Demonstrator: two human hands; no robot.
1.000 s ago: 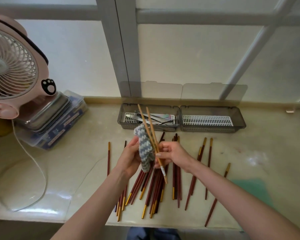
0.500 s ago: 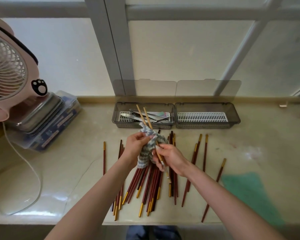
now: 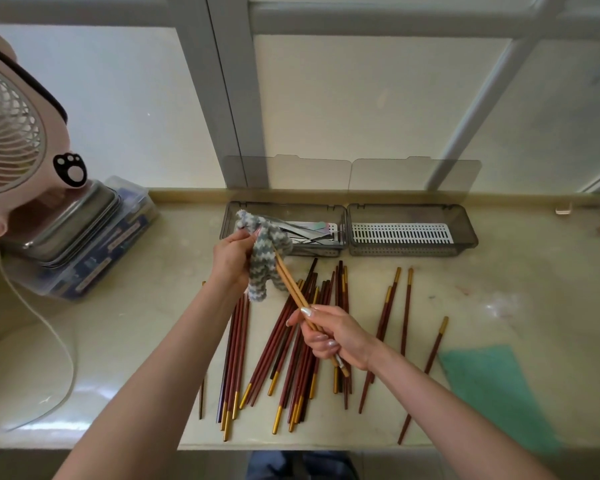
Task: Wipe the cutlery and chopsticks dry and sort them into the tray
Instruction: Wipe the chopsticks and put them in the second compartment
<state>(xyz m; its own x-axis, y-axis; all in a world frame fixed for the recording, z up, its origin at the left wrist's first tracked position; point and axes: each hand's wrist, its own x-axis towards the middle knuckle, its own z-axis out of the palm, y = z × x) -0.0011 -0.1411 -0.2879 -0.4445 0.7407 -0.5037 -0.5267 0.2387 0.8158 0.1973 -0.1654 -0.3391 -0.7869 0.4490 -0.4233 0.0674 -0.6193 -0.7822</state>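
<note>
Both hands have drawn apart since half a second ago. The left hand (image 3: pixel 231 258) has carried the grey-and-white zigzag knitted cloth (image 3: pixel 265 261) up towards the trays. The right hand (image 3: pixel 336 336) has pulled the pair of pale bamboo chopsticks (image 3: pixel 293 291) back towards the body. Their tips, which then stuck out past the cloth, now sit buried in it, and a long run of bare shaft shows between the hands.

All this hangs above the pale stone counter (image 3: pixel 136 341). At its far edge two smoky grey plastic trays stand end to end. The left tray (image 3: pixel 284 204) holds metal cutlery (image 3: pixel 312 230), and the right tray (image 3: pixel 413 250) shows only its white slotted insert. Nearer, a loose spread of dark red chopsticks with gold ends (image 3: pixel 281 358) lies on the counter, apparently not yet wiped.

The left grip is closed on the cloth, squeezing it round the tips. The right grip is curled round the thick end of the pair, whose butts poke out below the palm.

The pair's long axis slants from the right hand up and left into the cloth. The right tray lies up and to the right of that hand, its length running side to side, and the right hand is the nearer one. Once the tips slip free, I judge the pair must swing round to lie along that tray.
</note>
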